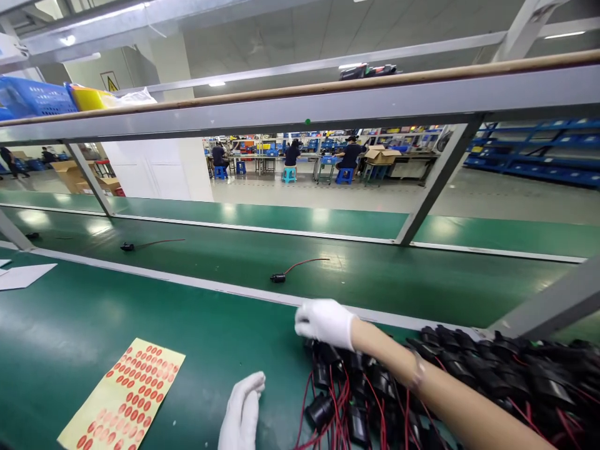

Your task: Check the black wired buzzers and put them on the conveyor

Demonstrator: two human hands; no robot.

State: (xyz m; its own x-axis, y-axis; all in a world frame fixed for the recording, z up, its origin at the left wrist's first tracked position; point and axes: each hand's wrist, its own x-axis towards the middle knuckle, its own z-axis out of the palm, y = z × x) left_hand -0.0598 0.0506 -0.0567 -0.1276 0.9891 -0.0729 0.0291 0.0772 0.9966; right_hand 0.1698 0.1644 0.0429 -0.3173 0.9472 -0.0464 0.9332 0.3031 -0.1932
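Observation:
My right hand (325, 322), in a white glove, reaches over the near end of a pile of black cylindrical parts with red and black wires (321, 409). Its fingers are bent, with a small gap at the tips and nothing visible in them; whether it touches the parts underneath is hidden. Low in the view, my left hand (241, 409), gloved in white too, has its fingers stretched out and holds nothing. It is between the pile and a yellow sheet of red oval stickers (112, 400), from which several stickers are gone.
Beyond the bench's pale rail, a green belt (225, 259) carries a black wired part (277, 277) and another farther left (127, 247). White papers (28, 275) lie at far left. Slanted metal posts (438, 181) hold up a shelf (262, 112). Several people sit working in the background.

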